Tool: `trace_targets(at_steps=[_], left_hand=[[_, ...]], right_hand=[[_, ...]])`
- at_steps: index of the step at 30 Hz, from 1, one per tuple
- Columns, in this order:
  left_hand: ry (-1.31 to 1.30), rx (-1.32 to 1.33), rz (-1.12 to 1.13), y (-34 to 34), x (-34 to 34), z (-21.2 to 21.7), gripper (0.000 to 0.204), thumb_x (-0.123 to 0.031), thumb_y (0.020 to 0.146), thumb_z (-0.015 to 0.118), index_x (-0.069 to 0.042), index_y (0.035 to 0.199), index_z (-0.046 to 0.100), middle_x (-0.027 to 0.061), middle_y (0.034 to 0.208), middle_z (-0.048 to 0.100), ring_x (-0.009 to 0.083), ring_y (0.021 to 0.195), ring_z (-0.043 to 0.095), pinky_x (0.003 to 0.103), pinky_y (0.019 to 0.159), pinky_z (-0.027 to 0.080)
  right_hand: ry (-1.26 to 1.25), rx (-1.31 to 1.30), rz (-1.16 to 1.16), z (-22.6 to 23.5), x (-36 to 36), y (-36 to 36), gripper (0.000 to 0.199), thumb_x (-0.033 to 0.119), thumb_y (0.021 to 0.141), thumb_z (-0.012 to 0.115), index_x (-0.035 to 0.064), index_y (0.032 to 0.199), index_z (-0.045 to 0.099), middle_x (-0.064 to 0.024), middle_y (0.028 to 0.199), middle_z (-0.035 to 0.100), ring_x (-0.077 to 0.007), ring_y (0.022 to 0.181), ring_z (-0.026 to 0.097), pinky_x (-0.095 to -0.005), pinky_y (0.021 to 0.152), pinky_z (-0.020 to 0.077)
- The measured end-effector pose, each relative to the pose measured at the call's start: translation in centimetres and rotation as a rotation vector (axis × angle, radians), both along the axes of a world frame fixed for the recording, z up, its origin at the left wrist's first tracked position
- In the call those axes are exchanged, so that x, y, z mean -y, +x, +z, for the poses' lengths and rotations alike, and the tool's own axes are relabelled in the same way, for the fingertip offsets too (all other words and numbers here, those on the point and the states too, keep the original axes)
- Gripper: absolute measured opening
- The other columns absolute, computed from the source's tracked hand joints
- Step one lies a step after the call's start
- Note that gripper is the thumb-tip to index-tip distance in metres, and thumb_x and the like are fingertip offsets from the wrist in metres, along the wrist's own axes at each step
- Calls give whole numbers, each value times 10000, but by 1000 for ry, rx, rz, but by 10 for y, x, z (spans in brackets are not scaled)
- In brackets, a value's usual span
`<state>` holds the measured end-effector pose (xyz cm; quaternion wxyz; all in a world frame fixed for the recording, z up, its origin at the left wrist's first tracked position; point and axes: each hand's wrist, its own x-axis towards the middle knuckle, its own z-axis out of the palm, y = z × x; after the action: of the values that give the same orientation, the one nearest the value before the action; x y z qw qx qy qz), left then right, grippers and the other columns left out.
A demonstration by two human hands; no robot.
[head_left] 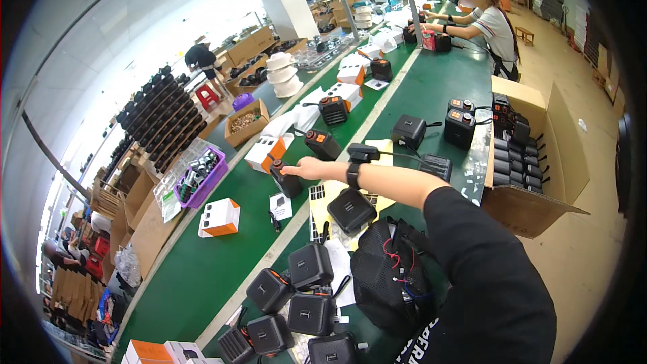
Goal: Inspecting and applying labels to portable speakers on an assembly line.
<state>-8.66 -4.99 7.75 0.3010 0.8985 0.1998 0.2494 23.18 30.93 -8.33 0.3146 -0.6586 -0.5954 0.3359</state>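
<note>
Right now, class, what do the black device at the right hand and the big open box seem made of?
Black device: probably plastic, matte; its dark casing shows little shine.
Open box: likely cardboard, dull finish; brown walls and open flaps.

In the head view, the person's right hand (pixel 309 168), with a black wristband (pixel 352 176), touches the top of a black device (pixel 289 185) on a green tabletop (pixel 178 273). Just in front of that device lie a small white card (pixel 282 210) and a black cable (pixel 274 222). Left of the device sit a white-and-orange carton (pixel 222 216) and, beyond that, a purple basket (pixel 210 187). Right of it are yellow paper (pixel 322 211) and, well apart, an open cardboard box (pixel 524 203). Several black cases (pixel 311 265) stand nearer the wearer than the device; a co-worker (pixel 497 32) is far beyond it.
</note>
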Motion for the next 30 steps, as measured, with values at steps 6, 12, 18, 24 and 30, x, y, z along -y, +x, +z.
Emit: trace_targets(at_steps=[6, 12, 18, 24, 30], left_hand=[[-20, -27, -81, -4, -4, 8, 327, -227, 731, 617, 5, 960, 646, 150, 967, 637, 280, 934, 615, 416, 907, 434], [38, 88, -186, -3, -12, -7, 382, -223, 704, 700, 9, 1001, 630, 161, 1001, 626, 294, 935, 612, 425, 894, 432], [69, 34, -128, -8, -11, -5, 468, -207, 678, 714, 56, 1046, 594, 197, 1020, 610, 332, 946, 587, 419, 879, 438], [-172, 435, 148, -2, -16, -36, 528, -88, 827, 578, 88, 1281, 375, 217, 1189, 510, 293, 1088, 513, 373, 962, 381], [-230, 283, 216, 39, -33, -34, 797, -16, 712, 696, -2, 1379, 259, 172, 1303, 405, 282, 1203, 392, 359, 1020, 297]], right_hand=[[56, 450, 457, -9, 103, 26, 1117, 624, 509, 756, -75, 1290, 371, -279, 1234, 461, -378, 1164, 449, -386, 972, 374], [181, 482, 346, -26, 149, 39, 1185, 508, 432, 828, -64, 1324, 297, -281, 1302, 349, -402, 1209, 365, -423, 1010, 321], [305, 390, 159, -31, 157, 24, 842, 444, 394, 795, -70, 1012, 541, -245, 978, 524, -367, 991, 500, -376, 845, 443], [117, -409, -84, 4, 203, 5, 738, 610, 601, 687, -40, 941, 609, -166, 919, 627, -301, 858, 602, -335, 772, 474], [-329, -1046, 372, 65, 297, -38, 770, 685, 767, 495, 65, 1223, 468, -200, 933, 613, -297, 765, 634, -411, 629, 518]])
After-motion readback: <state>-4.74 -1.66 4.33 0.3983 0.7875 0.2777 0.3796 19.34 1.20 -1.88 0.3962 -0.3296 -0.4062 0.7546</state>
